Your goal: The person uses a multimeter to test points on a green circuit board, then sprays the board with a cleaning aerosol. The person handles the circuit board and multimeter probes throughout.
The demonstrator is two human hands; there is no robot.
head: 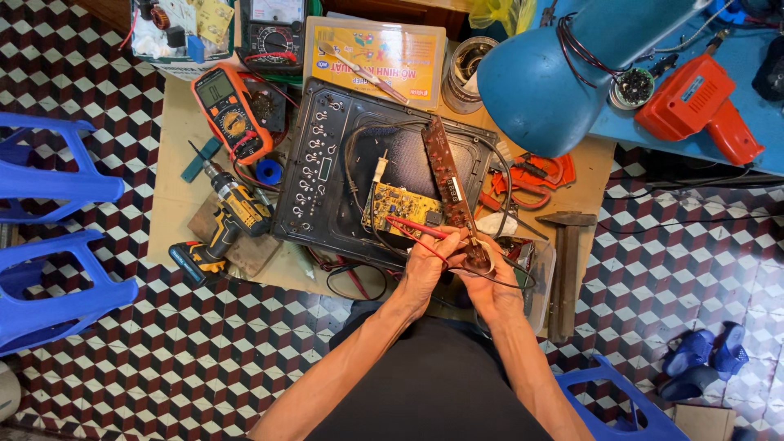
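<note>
Brown circuit strip [452, 189] runs away from both hands, its near end lying in the right hand [488, 282], whose fingers are curled shut around that end. From the head view, the left hand [426, 263] sits just beside the right one, touching it, and is closed on a red probe [415, 228] whose lead points away and to the left, over the yellow circuit board [403, 208]. A thin black wire [498, 282] loops across the right hand; whether a second probe sits inside that grip I cannot tell. Both boards lie on the black appliance panel [314, 167], which rests on the desk [175, 184].

Beyond the left grip, well off to the left, an orange multimeter [229, 113] lies near a yellow cordless drill [229, 220]. To the right of the right grip lies a hammer [565, 273], and farther off hangs a blue lamp shade [539, 86].

Risks, as I judge them: the probe tip could slide off and bridge neighbouring contacts, since the strip is supported only at one end. The looping lead could also snag on the fingers and drag the board.
</note>
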